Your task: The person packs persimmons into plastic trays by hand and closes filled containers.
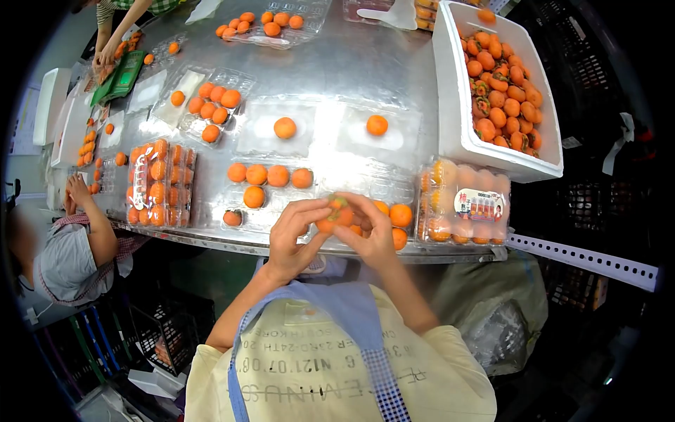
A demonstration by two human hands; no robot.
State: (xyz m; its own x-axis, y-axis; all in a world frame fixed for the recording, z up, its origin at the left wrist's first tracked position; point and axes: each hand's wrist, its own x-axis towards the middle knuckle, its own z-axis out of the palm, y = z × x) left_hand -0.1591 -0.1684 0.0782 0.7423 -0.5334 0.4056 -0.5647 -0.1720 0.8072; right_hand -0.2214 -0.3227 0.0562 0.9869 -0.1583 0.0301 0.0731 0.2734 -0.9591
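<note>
Just above the near table edge, I hold an orange persimmon (337, 216) with its green calyx turned up. My left hand (294, 235) wraps its left side, and my right hand (371, 235) pinches it from the right. Left of my hands, a clear plastic tray holds several persimmons (256, 174), one of them (233, 218) set apart at the front. Beside my right hand, more persimmons (401, 215) sit in another clear tray, partly hidden by that hand. Beyond these, two single persimmons (285, 127) (377, 125) rest on open tray lids.
A white foam box (450, 133) full of persimmons stands at the right. Closed, labelled packs (464, 200) (160, 184) stand to either side. More trays (274, 41) lie farther back. Co-workers (74, 246) (112, 42) are at the left, near a green package (126, 76).
</note>
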